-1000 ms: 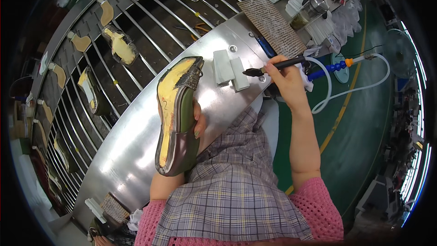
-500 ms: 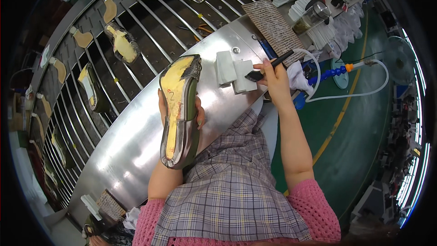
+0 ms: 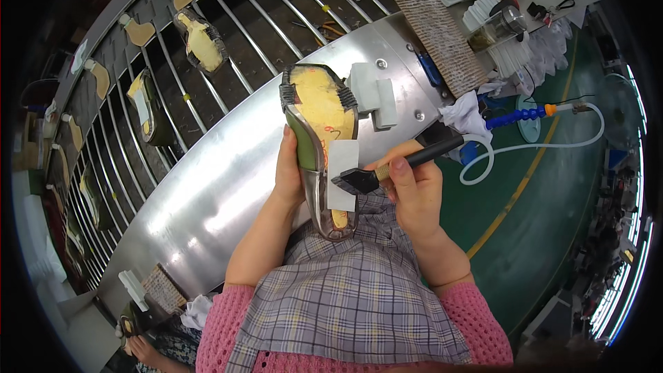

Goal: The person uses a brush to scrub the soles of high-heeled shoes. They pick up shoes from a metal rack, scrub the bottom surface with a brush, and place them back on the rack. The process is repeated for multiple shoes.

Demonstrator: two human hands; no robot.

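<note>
My left hand [image 3: 287,169] grips an upturned shoe [image 3: 318,107] by its side, above the metal bench edge. The shoe has a green upper, dark gathered edges and a yellow insole bottom with red markings. A whitish rectangular piece [image 3: 342,155] lies along its narrower part. In my right hand [image 3: 418,197] is a black brush [image 3: 358,181] with a wedge-shaped head, its handle slanting up to the right near a white tube. The brush head overlaps the whitish piece in view; whether it presses on it I cannot tell. Several pale pads [image 3: 378,97] rest on the bench beside the toe.
The curved metal bench [image 3: 214,193] borders a roller rack [image 3: 238,79] carrying shoes and tan foot-shaped pieces. At the right are a ribbed board [image 3: 440,45], a glass jar [image 3: 498,27], white stacks and a blue jointed hose [image 3: 507,119]. Another person's hand [image 3: 141,351] shows at lower left.
The shoe has moved right and turned, and now bears a whitish piece. My right hand has brought the brush from the pads down to the shoe.
</note>
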